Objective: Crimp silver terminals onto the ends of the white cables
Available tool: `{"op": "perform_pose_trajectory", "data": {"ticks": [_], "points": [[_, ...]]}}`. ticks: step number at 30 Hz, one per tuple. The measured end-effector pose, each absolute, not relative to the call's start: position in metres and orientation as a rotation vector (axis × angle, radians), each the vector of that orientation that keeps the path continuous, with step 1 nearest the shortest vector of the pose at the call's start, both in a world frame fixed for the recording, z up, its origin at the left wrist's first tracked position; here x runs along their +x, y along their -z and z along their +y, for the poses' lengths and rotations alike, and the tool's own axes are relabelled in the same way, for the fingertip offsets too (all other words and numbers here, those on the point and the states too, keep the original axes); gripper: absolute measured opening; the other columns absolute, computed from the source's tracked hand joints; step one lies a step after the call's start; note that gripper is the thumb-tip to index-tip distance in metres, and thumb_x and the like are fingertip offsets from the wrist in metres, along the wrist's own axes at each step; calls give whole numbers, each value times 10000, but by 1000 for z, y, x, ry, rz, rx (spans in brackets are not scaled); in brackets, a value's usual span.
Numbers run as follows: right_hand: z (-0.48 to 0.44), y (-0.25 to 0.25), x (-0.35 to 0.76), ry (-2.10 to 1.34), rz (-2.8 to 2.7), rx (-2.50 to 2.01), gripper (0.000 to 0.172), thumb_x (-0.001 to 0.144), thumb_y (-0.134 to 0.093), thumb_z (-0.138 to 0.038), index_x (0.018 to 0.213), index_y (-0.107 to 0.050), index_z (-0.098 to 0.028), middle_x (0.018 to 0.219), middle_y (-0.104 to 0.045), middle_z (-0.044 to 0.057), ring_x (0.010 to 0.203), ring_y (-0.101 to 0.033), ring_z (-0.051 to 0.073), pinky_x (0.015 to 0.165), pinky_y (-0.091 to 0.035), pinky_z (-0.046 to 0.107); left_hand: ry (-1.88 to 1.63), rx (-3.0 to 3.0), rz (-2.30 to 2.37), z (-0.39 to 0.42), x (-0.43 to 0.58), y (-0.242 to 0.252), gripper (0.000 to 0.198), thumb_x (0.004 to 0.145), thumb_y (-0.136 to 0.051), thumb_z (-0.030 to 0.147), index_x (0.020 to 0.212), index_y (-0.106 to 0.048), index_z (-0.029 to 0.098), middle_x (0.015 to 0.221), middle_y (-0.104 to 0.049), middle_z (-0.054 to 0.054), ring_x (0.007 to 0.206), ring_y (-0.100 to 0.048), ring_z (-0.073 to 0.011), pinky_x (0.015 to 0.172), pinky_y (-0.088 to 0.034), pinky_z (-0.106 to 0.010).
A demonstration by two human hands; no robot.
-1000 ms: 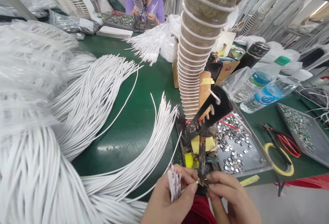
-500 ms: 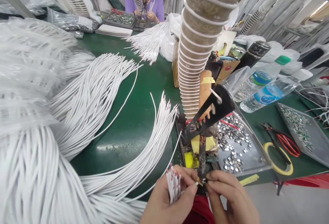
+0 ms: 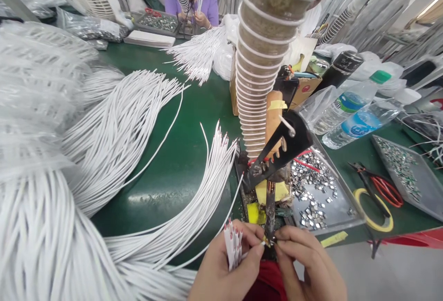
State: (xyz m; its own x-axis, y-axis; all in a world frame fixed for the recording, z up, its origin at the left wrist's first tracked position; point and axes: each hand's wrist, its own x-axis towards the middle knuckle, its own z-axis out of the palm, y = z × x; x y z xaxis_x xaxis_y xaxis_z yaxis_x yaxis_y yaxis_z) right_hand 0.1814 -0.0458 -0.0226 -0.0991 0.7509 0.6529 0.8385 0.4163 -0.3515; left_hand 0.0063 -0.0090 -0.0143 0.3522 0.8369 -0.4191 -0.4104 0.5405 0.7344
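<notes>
Left hand (image 3: 221, 271) gripping wire ends (image 3: 233, 242), right hand (image 3: 308, 264) pinching blurred piece (image 3: 269, 242), wrists cropped

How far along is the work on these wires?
Done: cannot tell; nothing finished stands apart. In hand: left hand grips a small bunch; it and the right hand pinch one wire at the tool. Left: wires fanned on the table, plus the big pile.
</notes>
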Motion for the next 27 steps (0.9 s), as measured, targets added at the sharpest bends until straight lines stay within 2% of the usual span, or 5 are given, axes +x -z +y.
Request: {"op": "perform_pose_trajectory", "data": {"ticks": [14,22,27], "points": [[-51,25,172,151,-1770,-1411,200,901,-690,-39,1002,-687,-212,959,-788,56,841,-802,139,843,-652,238,-867,506,899,-3,6,1,205,816,-886,241,712,-719,185,926,-751,-24,900,-638,-201,888,-477,-268],[-51,22,164,188,-1730,-1491,161,915,-702,-81,975,-680,-229,909,-785,43,782,-795,148,770,-653,258,-868,555,842,-8,6,6,164,856,-853,247,765,-726,194,937,-735,-27,888,-648,-208,879,-493,-284],[-51,21,171,176,-1822,-1397,162,911,-668,-64,967,-659,-216,896,-751,32,736,-771,113,724,-636,208,-898,608,870,-12,4,10,141,877,-830,207,778,-730,206,943,-755,-33,911,-672,-214,884,-502,-280]]}}
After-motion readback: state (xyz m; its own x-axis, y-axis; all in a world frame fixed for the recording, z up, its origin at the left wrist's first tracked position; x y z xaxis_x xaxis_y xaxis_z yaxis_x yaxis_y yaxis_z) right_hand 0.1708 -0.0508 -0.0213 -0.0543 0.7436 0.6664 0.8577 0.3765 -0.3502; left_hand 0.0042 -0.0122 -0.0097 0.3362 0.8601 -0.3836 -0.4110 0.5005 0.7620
